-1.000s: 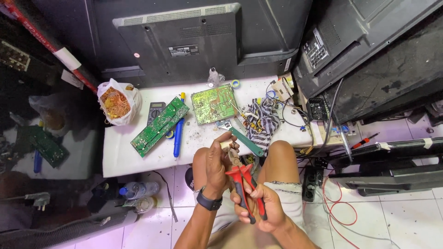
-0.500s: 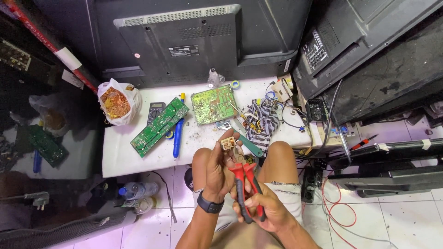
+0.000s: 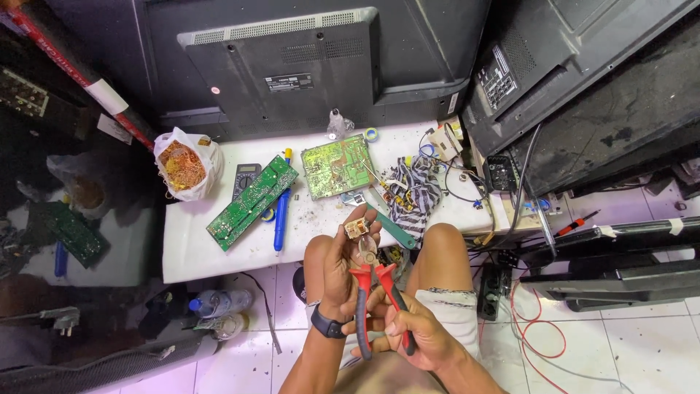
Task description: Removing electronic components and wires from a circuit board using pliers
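Head view: your left hand [image 3: 341, 268] pinches a small part [image 3: 356, 229] at its fingertips while your right hand [image 3: 408, 330] grips the red pliers [image 3: 375, 292] just below it, so squeezing off-centre could nick your fingers.

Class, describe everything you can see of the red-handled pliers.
The red-handled pliers have two red grips, apparently plastic, and short grey metal jaws. They point upward, handles spread, jaws near a small tan component pinched in the left hand. The right hand grips the handles, above the person's lap.
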